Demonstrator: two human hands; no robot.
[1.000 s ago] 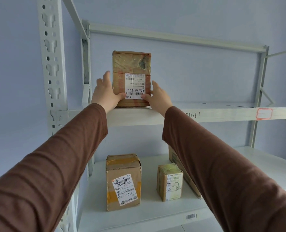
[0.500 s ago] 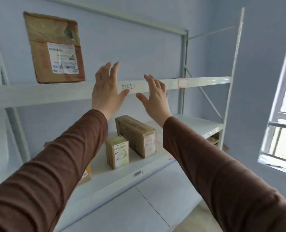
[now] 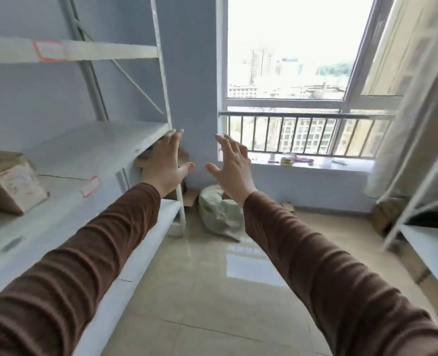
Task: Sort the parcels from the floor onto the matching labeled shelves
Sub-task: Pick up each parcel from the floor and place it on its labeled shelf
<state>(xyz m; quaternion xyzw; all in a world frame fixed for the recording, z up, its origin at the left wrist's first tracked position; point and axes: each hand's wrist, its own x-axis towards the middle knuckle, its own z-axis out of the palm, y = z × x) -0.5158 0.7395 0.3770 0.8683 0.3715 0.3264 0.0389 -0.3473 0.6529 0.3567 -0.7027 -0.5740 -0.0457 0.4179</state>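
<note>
**Both hands empty over open floor by the shelf end**

Between the two shelving units a broad strip of tiled floor runs to the wall under the window. On the left, the white shelf rack ends at an upright post, and its front edges carry red-bordered labels. A second rack stands along the right edge of the view. At the far end of the floor, just past the left rack's post, a pale wrapped parcel lies against the wall, with brown cardboard pieces beside and behind it. One cardboard box already sits on the left rack's middle shelf, tilted, its label blurred.

Both arms reach forward in brown sleeves. The left hand is raised with palm facing away, fingers straight and slightly apart, thumb out, holding nothing; its fingertips overlap the shelf corner in view. The right hand mirrors it, fingers spread and empty, above the pale parcel.
</note>
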